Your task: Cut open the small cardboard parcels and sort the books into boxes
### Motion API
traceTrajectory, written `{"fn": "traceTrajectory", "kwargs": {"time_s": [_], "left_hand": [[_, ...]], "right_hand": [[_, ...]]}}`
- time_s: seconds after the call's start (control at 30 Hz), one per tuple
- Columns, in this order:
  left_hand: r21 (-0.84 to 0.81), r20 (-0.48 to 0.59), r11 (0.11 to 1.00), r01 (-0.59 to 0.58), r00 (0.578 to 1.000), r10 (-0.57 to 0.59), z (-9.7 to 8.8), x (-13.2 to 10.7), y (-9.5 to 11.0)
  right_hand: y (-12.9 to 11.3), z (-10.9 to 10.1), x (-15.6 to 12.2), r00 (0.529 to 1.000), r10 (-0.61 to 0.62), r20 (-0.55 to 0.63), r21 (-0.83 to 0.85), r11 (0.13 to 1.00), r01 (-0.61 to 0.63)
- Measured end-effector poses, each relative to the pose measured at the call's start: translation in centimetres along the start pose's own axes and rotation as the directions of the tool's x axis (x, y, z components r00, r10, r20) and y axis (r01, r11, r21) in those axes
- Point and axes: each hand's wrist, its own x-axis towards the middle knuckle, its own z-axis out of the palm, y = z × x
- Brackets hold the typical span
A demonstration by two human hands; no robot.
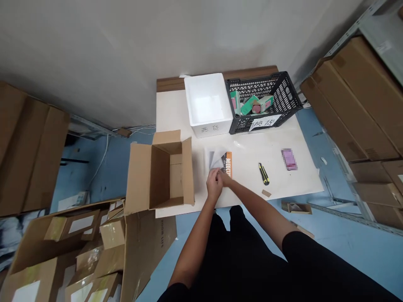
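A flat item with an orange and black printed cover [228,161] lies near the table's front edge, with large white letters down its side. Pale, translucent wrapping [217,156] covers its left part and is lifted in a fold. My left hand [214,181] is closed, its fingers pinched at the lower edge of this wrapping. Right beside it, my right hand [223,179] is also closed at the same edge, its fingertips partly hidden. An open, upright cardboard box [166,176] stands left of my hands. A yellow-and-black utility knife [264,174] lies to the right.
Behind are a white foam box [208,102] and a black plastic crate [264,102] holding green cartons. A blurred purple item [289,159] and a brown scrap [266,193] lie at right. A big carton [126,251] of parcels stands at left; shelved boxes [355,96] flank the table.
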Motion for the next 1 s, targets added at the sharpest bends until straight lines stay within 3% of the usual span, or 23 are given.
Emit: {"fn": "traceTrajectory", "kwargs": {"time_s": [0.07,0.13,0.2,0.3,0.33,0.4,0.47,0.5,0.57,0.63,0.67,0.7,0.77,0.83,0.9,1.0], "left_hand": [[0.046,0.133,0.999,0.03,0.991,-0.036,1.6,2.4,-0.2],[0.152,0.315,0.985,0.083,0.94,-0.128,3.2,4.8,-0.5],[0.268,0.404,0.953,0.141,0.881,-0.244,4.2,6.7,-1.4],[0.386,0.298,0.888,0.25,0.877,-0.377,3.8,8.0,-3.9],[0.469,0.169,0.81,0.352,0.864,-0.474,3.2,8.0,-4.9],[0.531,-0.042,0.659,0.532,0.794,-0.607,2.0,7.7,-6.8],[0.523,-0.148,0.606,0.599,0.764,-0.628,1.4,7.1,-7.9],[0.516,-0.178,0.62,0.592,0.782,-0.598,1.4,6.7,-8.0],[0.511,-0.164,0.717,0.473,0.873,-0.459,2.5,5.7,-7.6],[0.485,-0.002,0.838,0.252,0.958,-0.287,4.5,4.7,-6.7],[0.45,0.12,0.881,0.147,0.967,-0.223,5.7,4.2,-6.3],[0.412,0.228,0.907,0.084,0.954,-0.192,6.8,3.7,-6.0],[0.386,0.293,0.916,0.112,0.926,-0.237,8.5,2.9,-6.0],[0.383,0.19,0.878,0.288,0.905,-0.379,9.5,2.4,-6.6],[0.343,0.094,0.821,0.457,0.853,-0.514,10.0,2.4,-7.4],[0.279,0.124,0.788,0.549,0.793,-0.596,10.9,3.1,-8.1]], "right_hand": [[-0.8,1.4,-1.2,0.998,-0.055,-0.021,0.056,0.997,0.056],[-0.9,2.4,-2.7,0.996,-0.058,-0.065,0.073,0.995,0.062],[0.0,2.7,-4.4,0.995,-0.005,-0.1,0.045,0.999,0.009],[2.5,2.4,-6.6,0.989,0.125,-0.081,-0.005,0.992,-0.126],[3.4,2.2,-7.2,0.987,0.151,-0.06,-0.021,0.988,-0.152],[4.9,1.9,-8.0,0.986,0.164,-0.017,-0.05,0.985,-0.165],[5.7,1.6,-8.4,0.984,0.18,-0.008,-0.064,0.982,-0.18],[6.0,1.5,-8.5,0.98,0.199,-0.006,-0.064,0.978,-0.199],[6.2,1.5,-8.8,0.969,0.247,0.003,-0.061,0.967,-0.246],[6.3,1.5,-9.3,0.956,0.292,0.005,-0.063,0.955,-0.291],[6.5,1.6,-9.7,0.95,0.312,0.004,-0.065,0.948,-0.311],[6.7,1.7,-10.1,0.944,0.329,0.005,-0.065,0.942,-0.328],[7.2,2.0,-11.1,0.934,0.357,0.021,-0.055,0.933,-0.356],[7.7,2.4,-12.4,0.925,0.379,0.039,-0.04,0.925,-0.377],[8.3,3.2,-13.8,0.917,0.398,0.033,-0.032,0.917,-0.397],[9.2,4.4,-15.6,0.902,0.431,0.009,-0.028,0.902,-0.431]]}}
